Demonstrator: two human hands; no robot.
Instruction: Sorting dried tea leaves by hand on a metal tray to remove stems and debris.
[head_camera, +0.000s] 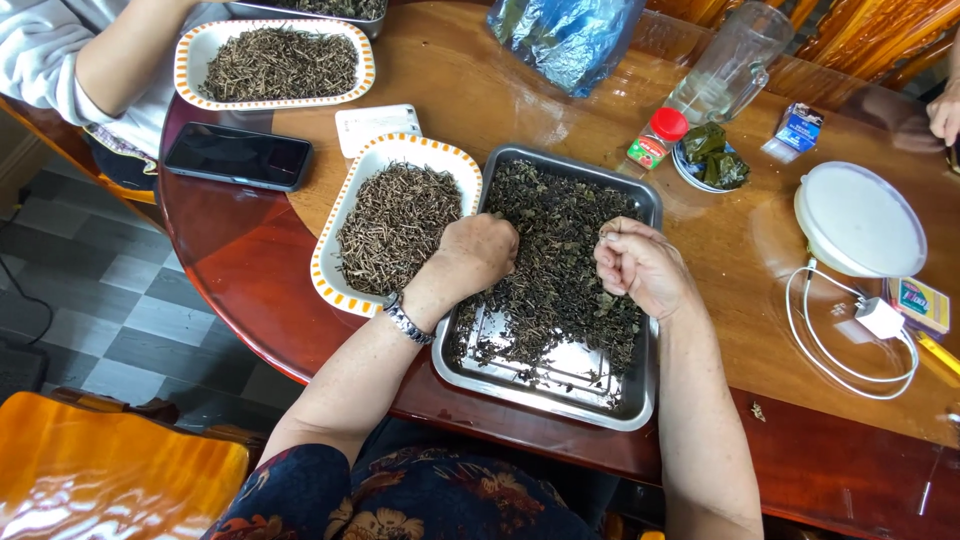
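Dried leaves (560, 260) hide left hand's (480, 252) fingertips.

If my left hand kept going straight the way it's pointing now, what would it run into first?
Most likely the dark dried leaves in the metal tray: the left hand points down and rightward into that pile, fingertips at or in it, though exact contact is hard to judge.

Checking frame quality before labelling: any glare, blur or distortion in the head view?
Head view: sharp overall, no motion blur on the left hand or right hand. Glare on the bare bottom of the metal tray, on the glossy wooden table and on the orange chair. Wide-angle bending shows at the table's edge. Even lighting with soft shadows.
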